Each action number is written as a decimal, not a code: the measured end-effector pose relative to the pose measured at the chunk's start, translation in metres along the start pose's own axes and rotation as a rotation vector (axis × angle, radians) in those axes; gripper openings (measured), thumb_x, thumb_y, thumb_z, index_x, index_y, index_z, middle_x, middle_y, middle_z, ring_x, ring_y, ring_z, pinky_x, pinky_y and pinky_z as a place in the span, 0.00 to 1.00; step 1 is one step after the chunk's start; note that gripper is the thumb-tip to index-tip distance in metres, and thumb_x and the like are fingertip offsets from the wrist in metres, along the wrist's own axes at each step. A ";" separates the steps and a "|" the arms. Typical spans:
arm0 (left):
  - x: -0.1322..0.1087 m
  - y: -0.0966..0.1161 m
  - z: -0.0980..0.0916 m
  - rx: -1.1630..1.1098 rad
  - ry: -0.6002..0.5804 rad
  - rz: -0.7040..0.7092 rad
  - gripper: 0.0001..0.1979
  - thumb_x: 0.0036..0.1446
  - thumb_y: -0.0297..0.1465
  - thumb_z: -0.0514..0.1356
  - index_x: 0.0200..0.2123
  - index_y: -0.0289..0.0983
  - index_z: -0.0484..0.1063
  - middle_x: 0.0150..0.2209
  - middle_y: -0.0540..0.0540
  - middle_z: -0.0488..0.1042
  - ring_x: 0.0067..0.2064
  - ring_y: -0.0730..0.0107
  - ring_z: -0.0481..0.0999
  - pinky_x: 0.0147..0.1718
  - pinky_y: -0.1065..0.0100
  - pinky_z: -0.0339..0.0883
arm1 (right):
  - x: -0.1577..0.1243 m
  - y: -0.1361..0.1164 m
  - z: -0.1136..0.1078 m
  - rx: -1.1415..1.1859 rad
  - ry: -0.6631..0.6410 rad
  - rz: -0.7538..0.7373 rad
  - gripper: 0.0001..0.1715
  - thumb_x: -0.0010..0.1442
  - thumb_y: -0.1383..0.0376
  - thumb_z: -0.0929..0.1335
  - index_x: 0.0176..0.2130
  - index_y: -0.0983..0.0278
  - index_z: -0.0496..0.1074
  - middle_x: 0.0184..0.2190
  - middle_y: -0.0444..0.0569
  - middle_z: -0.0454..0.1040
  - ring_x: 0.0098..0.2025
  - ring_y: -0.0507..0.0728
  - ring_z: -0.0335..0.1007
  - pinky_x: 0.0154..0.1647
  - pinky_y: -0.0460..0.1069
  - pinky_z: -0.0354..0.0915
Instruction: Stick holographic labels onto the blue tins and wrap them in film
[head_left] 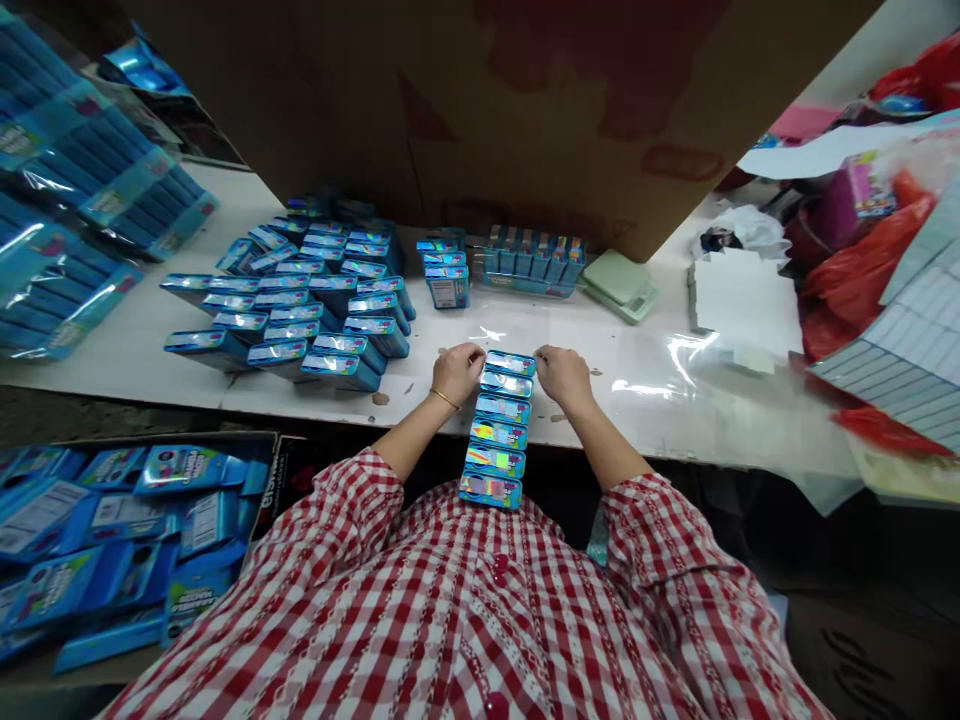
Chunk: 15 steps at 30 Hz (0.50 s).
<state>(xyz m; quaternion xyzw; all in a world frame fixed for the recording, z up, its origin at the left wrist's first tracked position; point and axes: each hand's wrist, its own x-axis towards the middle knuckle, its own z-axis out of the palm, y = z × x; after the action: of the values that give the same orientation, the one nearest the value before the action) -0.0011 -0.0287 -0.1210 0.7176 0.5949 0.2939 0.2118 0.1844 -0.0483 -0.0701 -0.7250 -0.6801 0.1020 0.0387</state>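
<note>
A single row of several small blue boxes runs from the table's front edge toward my lap, their shiny printed narrow sides facing up. At the row's far left corner is my left hand, closed with fingertips pinched together. My right hand is pinched the same way at the far right corner. Both sets of fingertips are right beside the farthest box; what they pinch is too small to make out. Farther back stands a short stack of blue boxes, and next to it a clear-wrapped pack of blue boxes.
Many blue boxes stand grouped at left on the white table. Wrapped packs pile up far left. A carton of loose blue boxes is below. A big cardboard box, pale green scale and white cards lie beyond.
</note>
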 end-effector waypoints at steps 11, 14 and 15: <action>-0.018 0.012 -0.020 0.172 0.087 0.259 0.12 0.60 0.31 0.49 0.29 0.37 0.70 0.30 0.43 0.73 0.33 0.67 0.70 0.33 0.67 0.58 | -0.026 -0.008 -0.001 -0.248 0.099 -0.188 0.16 0.62 0.69 0.56 0.37 0.66 0.71 0.32 0.55 0.73 0.32 0.56 0.69 0.28 0.47 0.52; -0.038 0.002 -0.015 0.183 0.102 0.330 0.14 0.62 0.33 0.48 0.28 0.37 0.68 0.28 0.43 0.71 0.32 0.66 0.69 0.34 0.66 0.58 | -0.043 0.010 0.017 -0.265 0.191 -0.285 0.20 0.63 0.70 0.54 0.36 0.65 0.71 0.30 0.53 0.72 0.31 0.54 0.66 0.28 0.48 0.50; -0.042 -0.002 -0.012 0.167 0.105 0.338 0.14 0.62 0.33 0.47 0.28 0.37 0.68 0.28 0.43 0.71 0.32 0.66 0.69 0.34 0.66 0.58 | -0.048 0.015 0.023 -0.256 0.215 -0.314 0.20 0.64 0.70 0.53 0.37 0.65 0.71 0.30 0.53 0.72 0.31 0.54 0.65 0.29 0.48 0.49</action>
<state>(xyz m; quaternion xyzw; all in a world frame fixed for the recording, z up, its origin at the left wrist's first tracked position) -0.0155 -0.0702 -0.1202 0.8061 0.4983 0.3120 0.0676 0.1924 -0.0991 -0.0907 -0.6158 -0.7840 -0.0701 0.0340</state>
